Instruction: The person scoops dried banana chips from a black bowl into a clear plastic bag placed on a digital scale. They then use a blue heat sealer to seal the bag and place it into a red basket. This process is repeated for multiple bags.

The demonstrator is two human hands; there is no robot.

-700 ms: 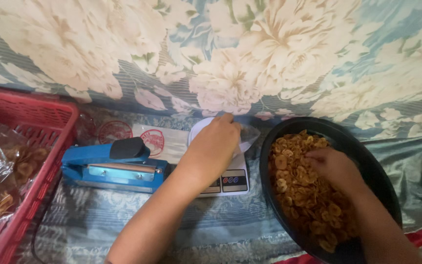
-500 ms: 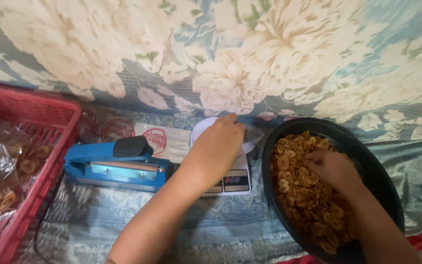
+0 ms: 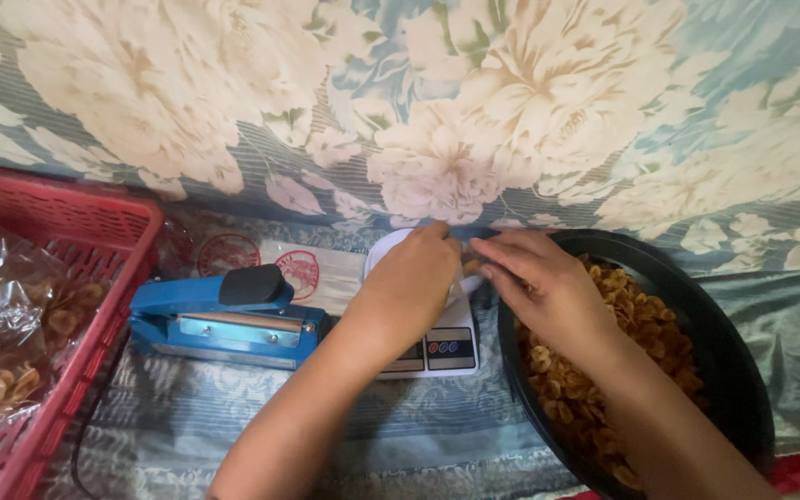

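The left hand [image 3: 407, 289] rests curled over the white scale [image 3: 437, 347]; its grip is hidden. The right hand [image 3: 548, 287] pinches narrowly beside it, contents unclear. Just right lies the black bowl [image 3: 724, 343] of chips [image 3: 641, 324].

Your obstacles: blue heat sealer [image 3: 219, 319] left of scale [image 3: 437, 347], black basin [image 3: 724, 343] right, red basket [image 3: 57, 306] far left. Near cloth strip open.
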